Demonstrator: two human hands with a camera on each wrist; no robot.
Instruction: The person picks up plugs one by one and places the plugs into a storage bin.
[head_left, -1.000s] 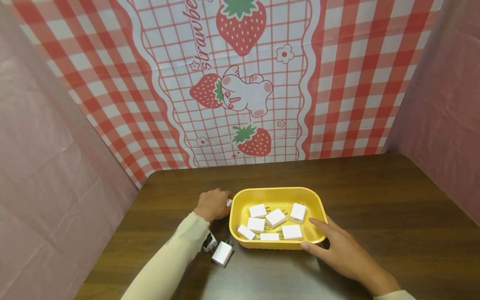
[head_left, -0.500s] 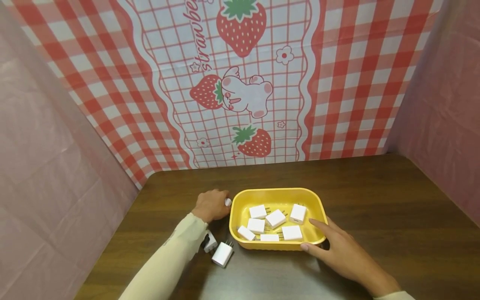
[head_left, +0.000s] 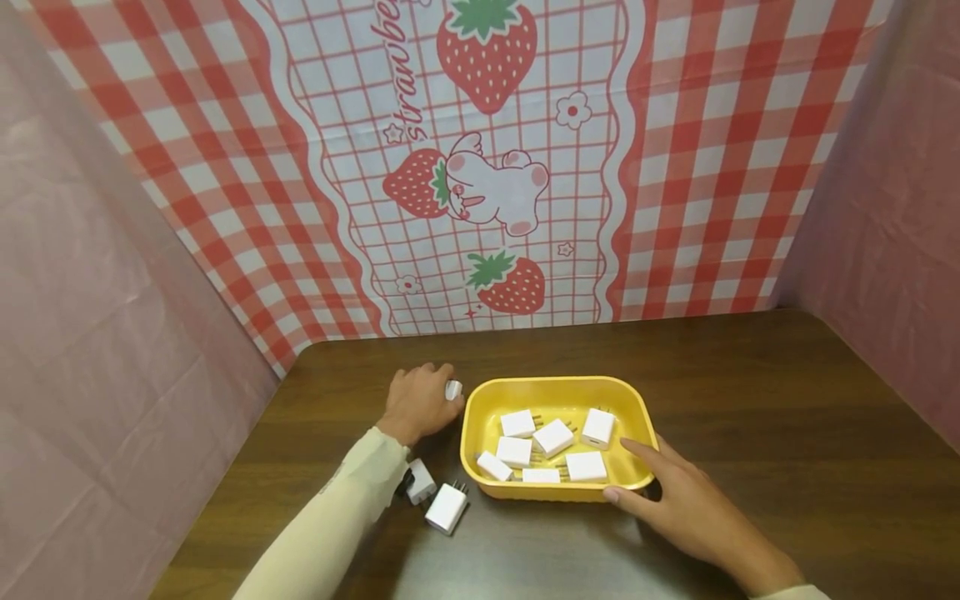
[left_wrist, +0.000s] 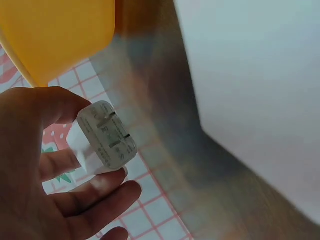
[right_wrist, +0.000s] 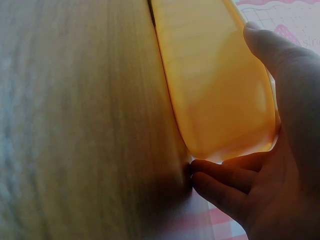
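In the head view my left hand (head_left: pixel 420 404) is just left of a yellow plastic tub (head_left: pixel 562 492), pinching a white charger plug (left_wrist: pixel 102 137) between thumb and fingers. The left wrist view shows its printed end face and two prongs. My right hand (head_left: pixel 682 500) holds the tub's right end, thumb on the near rim and index finger over the edge; the right wrist view has the other fingers against the end wall. Several white charger plugs (head_left: pixel 553 436) lie loosely in the tub, prongs pointing various ways.
A white charger plug (head_left: pixel 447 508) lies on the brown table (head_left: pixel 712 383) near the tub's left front corner. Close behind it is another white plug (head_left: pixel 421 482), beside the left sleeve. A checked strawberry cloth (head_left: pixel 495 167) hangs behind the table, with pink cloth at both sides.
My left hand has moved slightly up and back with the charger plug, showing more of it. The plug beside the left sleeve is more exposed. My right hand and the tub stay in place.
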